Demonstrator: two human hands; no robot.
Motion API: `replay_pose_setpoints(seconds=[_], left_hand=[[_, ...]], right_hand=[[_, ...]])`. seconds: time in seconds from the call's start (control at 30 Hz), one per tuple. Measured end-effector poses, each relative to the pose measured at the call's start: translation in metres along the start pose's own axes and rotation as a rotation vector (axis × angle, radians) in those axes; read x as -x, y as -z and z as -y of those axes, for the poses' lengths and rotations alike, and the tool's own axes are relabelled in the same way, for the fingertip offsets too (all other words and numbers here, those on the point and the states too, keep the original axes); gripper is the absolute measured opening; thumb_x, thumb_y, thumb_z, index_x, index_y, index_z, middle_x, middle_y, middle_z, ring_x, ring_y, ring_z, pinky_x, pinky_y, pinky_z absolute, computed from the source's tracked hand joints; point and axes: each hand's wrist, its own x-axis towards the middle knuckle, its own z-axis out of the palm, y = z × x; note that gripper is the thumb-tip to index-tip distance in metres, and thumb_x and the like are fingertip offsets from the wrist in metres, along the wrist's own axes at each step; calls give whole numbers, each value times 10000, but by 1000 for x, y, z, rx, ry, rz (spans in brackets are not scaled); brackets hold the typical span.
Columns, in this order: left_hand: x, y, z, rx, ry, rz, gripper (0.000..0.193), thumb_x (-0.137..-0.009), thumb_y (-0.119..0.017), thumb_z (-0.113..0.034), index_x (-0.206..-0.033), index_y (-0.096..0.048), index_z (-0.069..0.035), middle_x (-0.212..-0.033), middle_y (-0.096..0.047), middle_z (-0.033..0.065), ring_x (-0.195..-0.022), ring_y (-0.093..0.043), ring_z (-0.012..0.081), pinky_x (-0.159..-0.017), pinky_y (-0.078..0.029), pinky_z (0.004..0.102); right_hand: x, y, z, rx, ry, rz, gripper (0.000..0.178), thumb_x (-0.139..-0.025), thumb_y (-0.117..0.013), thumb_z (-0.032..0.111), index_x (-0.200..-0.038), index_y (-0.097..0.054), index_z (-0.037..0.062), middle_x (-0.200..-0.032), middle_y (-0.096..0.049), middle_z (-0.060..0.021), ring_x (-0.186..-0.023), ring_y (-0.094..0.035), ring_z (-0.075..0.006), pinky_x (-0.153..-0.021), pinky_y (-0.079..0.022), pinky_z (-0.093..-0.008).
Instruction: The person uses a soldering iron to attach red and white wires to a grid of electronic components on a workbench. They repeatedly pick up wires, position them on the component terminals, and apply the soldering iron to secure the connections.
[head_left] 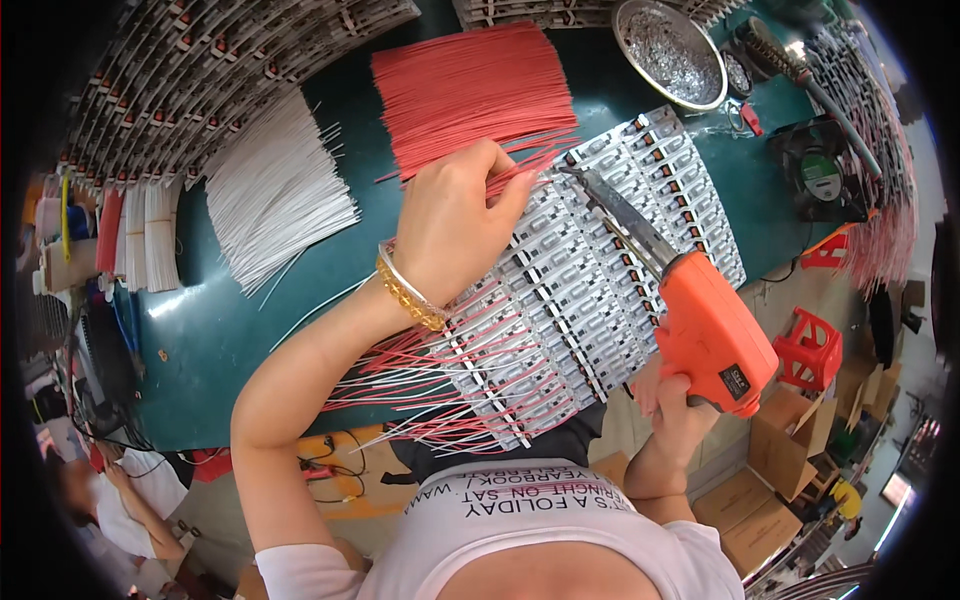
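My right hand [683,418] is closed around the handle of an orange soldering gun [715,325]. Its long metal nose points up and left, and the tip is just right of my left fingers, over the top edge of a tilted panel of silver parts in rows [590,290]. A few thin red wires [535,165] are pinched in my left hand [455,215], with their ends near that tip. Whether wire and tip touch is too small to tell. Red and white wires [440,390] trail from the panel's lower left rows.
Beyond my left hand lies a wide stack of red wires [470,85], with white wires [280,190] to its left. A metal bowl [672,55] of silvery bits stands far right, near a small black fan [820,170]. Rows of assembled strips [210,70] fill the far left.
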Motion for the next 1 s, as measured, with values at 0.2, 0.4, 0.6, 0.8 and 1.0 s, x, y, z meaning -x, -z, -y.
replay_pose_setpoints(seconds=[0.2, 0.4, 0.6, 0.8, 1.0], left_hand=[[1, 1, -1, 19, -37, -12, 177, -824, -674, -127, -807, -595, 30, -691, -636, 139, -613, -619, 184, -590, -472, 301], [1, -1, 0, 4, -47, -17, 166, -821, -669, -115, -793, -587, 26, -689, -631, 134, -602, -614, 211, -568, -468, 300], [1, -2, 1, -33, -69, -29, 167, -818, -671, -117, -787, -586, 23, -691, -626, 139, -600, -613, 234, -555, -466, 308], [2, -3, 0, -43, -66, -33, 166, -812, -675, -120, -789, -590, 21, -703, -630, 140, -610, -617, 235, -552, -464, 314], [2, -1, -1, -61, -63, -32, 158, -815, -675, -131, -812, -603, 10, -715, -637, 139, -622, -622, 216, -570, -467, 301]], right_hand=[[1, 4, -3, 5, -8, -68, 593, -871, -625, 405, -1099, -465, -118, -502, -419, -8, -367, -374, -75, -386, -317, -223], [0, 5, -1, -26, -65, -19, 571, -870, -628, 400, -1090, -468, -102, -505, -421, -7, -370, -383, -88, -387, -328, -233], [12, 21, -3, 42, -219, -5, 443, -795, -717, 257, -1089, -549, -28, -784, -572, -41, -649, -526, -113, -572, -422, -259], [14, 23, -3, 4, -159, -26, 502, -805, -708, 290, -1138, -520, -35, -774, -542, -24, -648, -500, -106, -587, -408, -256], [9, 19, -14, 50, 2, 30, 650, -867, -643, 366, -1224, -415, -126, -528, -431, 2, -392, -385, -81, -415, -323, -224]])
